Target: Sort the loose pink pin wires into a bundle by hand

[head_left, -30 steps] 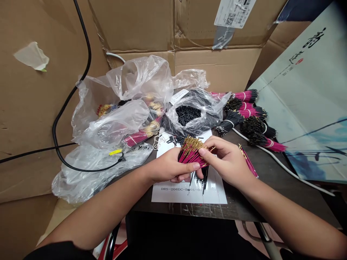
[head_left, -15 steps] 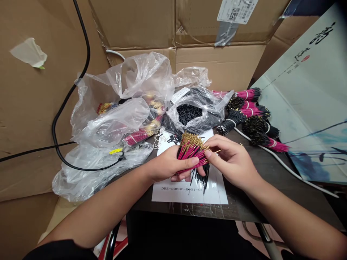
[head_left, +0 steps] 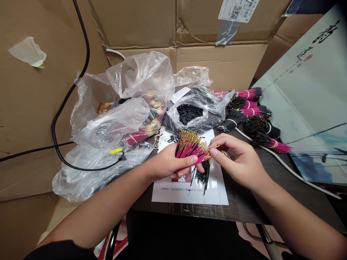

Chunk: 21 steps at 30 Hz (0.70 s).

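My left hand (head_left: 173, 160) is wrapped round a thick bundle of pink and black wires (head_left: 193, 153). Gold metal terminals fan out at the bundle's upper end, and black ends hang below my fingers. At the bundle's right side, my right hand (head_left: 233, 155) pinches with thumb and forefinger at a thin gold-tipped wire (head_left: 216, 147); the rest of that wire merges with the bundle. Under both hands lies a printed white sheet (head_left: 173, 196), partly covered. A few small black sleeves (head_left: 172, 138) are scattered on it beyond the bundle.
An open plastic bag (head_left: 211, 112) of small black sleeves stands behind my hands. Tied wire bundles (head_left: 255, 112) are piled at the right, beside a white cable (head_left: 292, 169). Crumpled clear bags (head_left: 114, 126) and a black cable (head_left: 55, 126) fill the left. Cardboard (head_left: 222, 59) walls the back.
My right hand has shifted slightly to the right, drawing a little away from the bundle. The left hand keeps its hold, and the terminals are fanned slightly differently.
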Each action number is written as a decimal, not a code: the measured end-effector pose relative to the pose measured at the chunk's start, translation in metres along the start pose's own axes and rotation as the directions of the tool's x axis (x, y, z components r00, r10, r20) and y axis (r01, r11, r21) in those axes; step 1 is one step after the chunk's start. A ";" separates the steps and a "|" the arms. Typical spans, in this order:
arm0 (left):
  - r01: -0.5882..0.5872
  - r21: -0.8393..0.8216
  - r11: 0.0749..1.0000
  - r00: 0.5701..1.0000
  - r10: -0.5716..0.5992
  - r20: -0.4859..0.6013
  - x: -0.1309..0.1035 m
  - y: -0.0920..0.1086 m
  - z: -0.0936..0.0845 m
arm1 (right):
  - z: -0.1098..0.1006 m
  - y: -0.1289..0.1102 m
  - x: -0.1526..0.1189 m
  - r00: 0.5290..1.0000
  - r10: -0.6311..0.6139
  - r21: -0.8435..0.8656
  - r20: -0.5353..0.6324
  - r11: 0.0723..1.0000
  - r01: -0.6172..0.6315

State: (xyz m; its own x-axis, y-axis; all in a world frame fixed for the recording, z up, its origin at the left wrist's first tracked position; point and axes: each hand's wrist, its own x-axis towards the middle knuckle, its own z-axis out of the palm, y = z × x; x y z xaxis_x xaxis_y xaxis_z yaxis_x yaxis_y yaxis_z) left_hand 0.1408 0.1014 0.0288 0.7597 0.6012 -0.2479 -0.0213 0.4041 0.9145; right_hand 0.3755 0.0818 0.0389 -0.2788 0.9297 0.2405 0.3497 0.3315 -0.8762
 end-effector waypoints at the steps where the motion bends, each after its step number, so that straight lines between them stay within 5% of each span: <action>1: -0.002 0.012 1.000 1.000 0.002 0.001 0.000 0.000 0.000 | -0.001 -0.001 0.001 1.000 -0.015 -0.007 0.016 1.000 0.015; 11: 0.065 0.144 0.987 0.996 -0.056 -0.063 0.002 -0.004 0.000 | -0.011 -0.006 0.005 0.972 -0.218 -0.211 0.086 0.949 0.232; 21: 0.060 0.113 0.992 0.998 -0.060 -0.002 0.000 -0.001 0.000 | -0.020 -0.006 0.004 0.986 -0.114 -0.050 -0.121 0.993 0.109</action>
State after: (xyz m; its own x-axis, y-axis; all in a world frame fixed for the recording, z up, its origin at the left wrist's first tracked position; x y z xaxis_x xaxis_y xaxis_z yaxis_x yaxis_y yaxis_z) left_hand 0.1410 0.1012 0.0278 0.7581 0.5775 -0.3028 0.0974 0.3589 0.9283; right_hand 0.3904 0.0872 0.0536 -0.2068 0.8982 0.3880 0.3618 0.4386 -0.8226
